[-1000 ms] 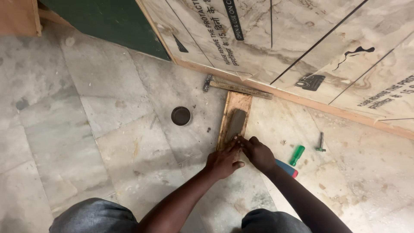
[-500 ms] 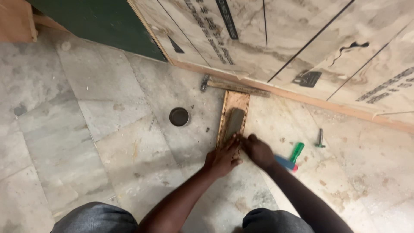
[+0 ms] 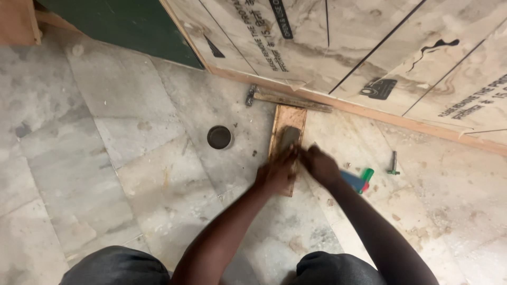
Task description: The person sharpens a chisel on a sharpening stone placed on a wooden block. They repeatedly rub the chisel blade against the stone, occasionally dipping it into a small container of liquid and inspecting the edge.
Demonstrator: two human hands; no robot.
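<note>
A dark grey rectangular block [image 3: 288, 138], flat and matte like a sharpening stone, lies lengthwise on a narrow plank of reddish-brown plywood [image 3: 285, 117] that rests flat on the floor, its far end close to a metal strip [image 3: 292, 101] lying along the foot of the wall. The left hand [image 3: 274, 174] presses down on the near part of the plank with fingers curled toward the block's near end, and the right hand [image 3: 318, 164] sits just beside it on the plank's right edge; both are blurred, so whether either one actually clasps the block or only bears on it cannot be told. The floor [image 3: 105, 137] is laid in large polished stone tiles, pale grey with cloudy veining, dusty and scattered with fine wood chips toward the right. A round dark drain opening [image 3: 219, 137] is set into a tile left of the plank. To the right of the right hand lie a small tool with a green and blue handle [image 3: 359, 181] and, farther off, a short metal bolt-like piece [image 3: 393, 163]. The wall beyond is covered by large marble-patterned panels [image 3: 369, 47] under a printed protective film, divided by thin dark lines, with a wooden skirting strip [image 3: 422, 124] at their base and a dark green panel [image 3: 127, 26] at the left.
</note>
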